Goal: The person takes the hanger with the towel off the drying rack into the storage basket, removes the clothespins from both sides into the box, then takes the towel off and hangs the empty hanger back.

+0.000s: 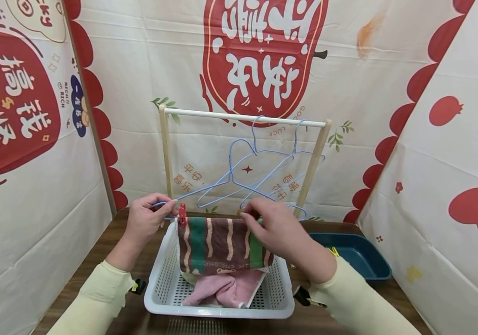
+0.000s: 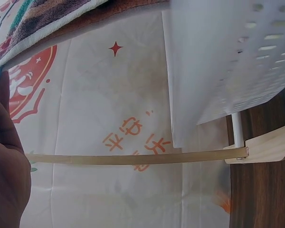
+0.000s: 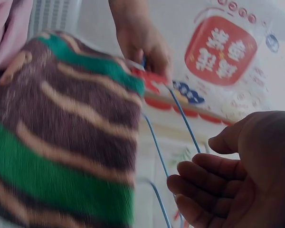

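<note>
My left hand pinches the left end of a blue wire hanger. From the hanger's lower bar hangs a striped brown and green towel, and a red clothespin grips its upper left corner. My right hand hovers in front of the towel's upper right part. In the right wrist view, that hand has loosely curled fingers with nothing between them, beside the blue wire. Below the striped towel, a pink towel lies in a white plastic basket.
Behind the hands stands a rack with a white rail and wooden posts, carrying two more blue hangers. A dark blue tray with a yellow clothespin sits at right on the wooden table. Printed cloth walls surround the table.
</note>
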Available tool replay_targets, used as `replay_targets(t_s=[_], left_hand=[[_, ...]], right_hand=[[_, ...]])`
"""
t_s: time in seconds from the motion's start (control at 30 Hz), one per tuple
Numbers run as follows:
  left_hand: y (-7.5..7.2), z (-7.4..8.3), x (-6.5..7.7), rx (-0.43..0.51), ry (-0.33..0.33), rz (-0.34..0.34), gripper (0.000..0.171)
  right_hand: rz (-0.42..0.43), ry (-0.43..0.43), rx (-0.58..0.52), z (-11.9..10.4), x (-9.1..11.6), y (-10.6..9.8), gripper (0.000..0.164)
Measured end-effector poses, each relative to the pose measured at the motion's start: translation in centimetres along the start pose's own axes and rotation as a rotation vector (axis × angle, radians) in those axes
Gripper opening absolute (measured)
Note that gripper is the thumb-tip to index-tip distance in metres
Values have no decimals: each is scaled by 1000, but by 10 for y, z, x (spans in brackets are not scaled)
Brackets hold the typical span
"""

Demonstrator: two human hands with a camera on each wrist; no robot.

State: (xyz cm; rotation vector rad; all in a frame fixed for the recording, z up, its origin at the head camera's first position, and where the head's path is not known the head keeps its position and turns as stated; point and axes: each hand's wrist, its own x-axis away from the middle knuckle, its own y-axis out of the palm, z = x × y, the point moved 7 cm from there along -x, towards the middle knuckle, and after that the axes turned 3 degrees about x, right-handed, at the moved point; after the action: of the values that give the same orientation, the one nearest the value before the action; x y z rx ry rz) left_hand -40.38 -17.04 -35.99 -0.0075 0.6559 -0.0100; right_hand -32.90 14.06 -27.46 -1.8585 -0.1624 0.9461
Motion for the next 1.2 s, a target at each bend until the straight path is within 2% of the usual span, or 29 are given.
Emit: replay_targets(t_s=[0.2, 0.3, 0.5, 0.83, 0.93, 1.2], left_hand=[[0, 1, 0, -7, 15, -4, 6], [0, 3, 0, -14, 17, 3, 7], [0, 5, -1, -14, 11, -1, 6], [1, 5, -1, -9, 39, -6, 9], [1, 4, -1, -25, 36, 1, 12], [0, 3, 0, -22, 23, 5, 11]], right_hand=[[-6, -40, -21, -24, -24, 34, 8], [-40, -23, -53, -31, -35, 52, 16], [-102, 48, -108, -41, -56, 78, 29], [-197, 195, -157, -43, -81, 104, 50], [-197, 214, -216, -44, -84, 106, 48], [-121, 216, -364, -44, -88, 110, 26]])
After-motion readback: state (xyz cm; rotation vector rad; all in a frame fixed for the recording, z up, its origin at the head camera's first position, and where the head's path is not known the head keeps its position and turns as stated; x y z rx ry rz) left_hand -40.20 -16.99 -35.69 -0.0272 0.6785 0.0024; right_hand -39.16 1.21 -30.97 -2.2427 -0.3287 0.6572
